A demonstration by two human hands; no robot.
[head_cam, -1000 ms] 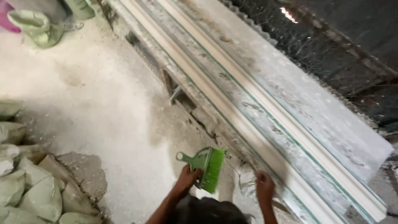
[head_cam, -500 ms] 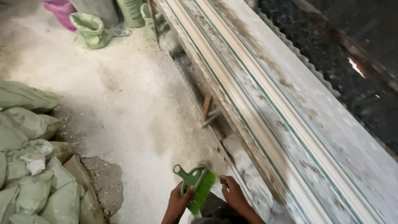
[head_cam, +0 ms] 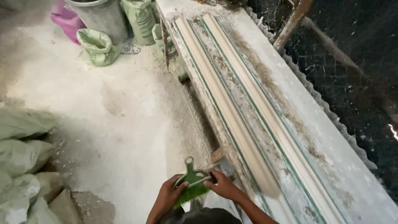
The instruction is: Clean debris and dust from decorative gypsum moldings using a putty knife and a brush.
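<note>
A small green hand brush with green bristles is held low in the view, just left of a long dusty workbench. My left hand grips its bristle end from the left. My right hand holds the brush's back from the right, close to the bench's near edge. Two long pale moulding strips lie lengthwise on the bench, running away from me. The brush's looped handle points up and away.
White dusty floor spreads to the left. Filled pale sacks are stacked at the left edge. Far ahead stand a grey bucket, green sacks and a pink bag. Dark mesh borders the bench on the right.
The view has swung so the bench's far end shows. My right hand left the bench and joined my left on the brush, which turned bristles-down.
</note>
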